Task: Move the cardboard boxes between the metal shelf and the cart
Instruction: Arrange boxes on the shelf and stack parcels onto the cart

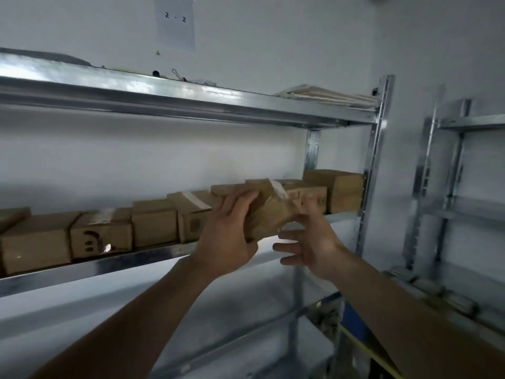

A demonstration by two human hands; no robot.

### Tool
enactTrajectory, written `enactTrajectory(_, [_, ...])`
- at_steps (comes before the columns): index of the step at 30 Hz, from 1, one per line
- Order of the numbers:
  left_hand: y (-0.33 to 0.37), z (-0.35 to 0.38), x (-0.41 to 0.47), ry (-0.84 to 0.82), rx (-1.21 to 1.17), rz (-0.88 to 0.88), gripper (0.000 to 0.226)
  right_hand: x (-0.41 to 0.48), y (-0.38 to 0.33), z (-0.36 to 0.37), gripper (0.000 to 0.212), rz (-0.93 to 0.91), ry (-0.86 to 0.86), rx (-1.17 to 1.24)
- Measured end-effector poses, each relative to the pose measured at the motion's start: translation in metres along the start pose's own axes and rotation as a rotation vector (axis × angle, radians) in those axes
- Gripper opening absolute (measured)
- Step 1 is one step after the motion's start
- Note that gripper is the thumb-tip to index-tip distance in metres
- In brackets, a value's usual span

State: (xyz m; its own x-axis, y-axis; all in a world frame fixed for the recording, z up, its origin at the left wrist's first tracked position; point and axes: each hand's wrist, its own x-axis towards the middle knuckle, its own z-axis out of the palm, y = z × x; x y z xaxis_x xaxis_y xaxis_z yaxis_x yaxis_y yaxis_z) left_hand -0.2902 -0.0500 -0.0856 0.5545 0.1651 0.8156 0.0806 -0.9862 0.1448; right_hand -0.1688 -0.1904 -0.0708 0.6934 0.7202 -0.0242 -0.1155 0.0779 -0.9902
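Observation:
A row of several cardboard boxes [154, 224] stands on the middle level of the metal shelf [131, 262]. My left hand [226, 231] grips a small cardboard box [270, 210] with white tape on top, held at the shelf's front edge. My right hand [310, 243] is beside and just below that box, fingers spread and relaxed, touching or nearly touching its right side. A larger box [337, 190] sits at the row's right end. No cart is in view.
The shelf's top level [191, 97] carries flat folded sheets [328, 97] and small items. A paper label [175, 21] hangs on the wall. A second metal rack [448, 187] stands to the right. A blue and yellow object [355, 326] lies low.

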Motion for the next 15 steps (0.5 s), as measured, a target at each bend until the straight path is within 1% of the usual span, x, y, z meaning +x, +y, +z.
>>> enactTrajectory(2, [0.017,0.024,0.003,0.0,0.123,0.147,0.083,-0.003,-0.002,-0.031,0.079,0.042,0.022,0.051])
enactTrajectory(4, [0.032,0.049,0.005,-0.023,0.193,0.275,0.08,-0.005,-0.003,-0.059,0.071,0.064,0.055,0.071])
enactTrajectory(7, [0.053,0.086,0.011,0.005,0.204,0.421,0.072,-0.007,-0.003,-0.094,0.06,0.118,0.093,0.085])
enactTrajectory(9, [0.064,0.11,0.016,0.005,0.188,0.491,0.071,-0.005,0.0,-0.117,0.05,0.139,0.126,0.08])
enactTrajectory(11, [0.073,0.134,0.023,-0.052,0.147,0.516,0.078,-0.001,0.005,-0.141,0.042,0.134,0.182,0.076])
enactTrajectory(12, [0.078,0.145,0.026,-0.095,0.118,0.496,0.084,0.002,0.008,-0.153,0.041,0.13,0.218,0.083])
enactTrajectory(14, [0.085,0.171,0.033,-0.158,0.001,0.392,0.092,0.009,0.015,-0.178,0.042,0.123,0.308,0.11])
enactTrajectory(15, [0.089,0.185,0.037,-0.175,-0.09,0.323,0.091,0.013,0.018,-0.191,0.042,0.121,0.36,0.121])
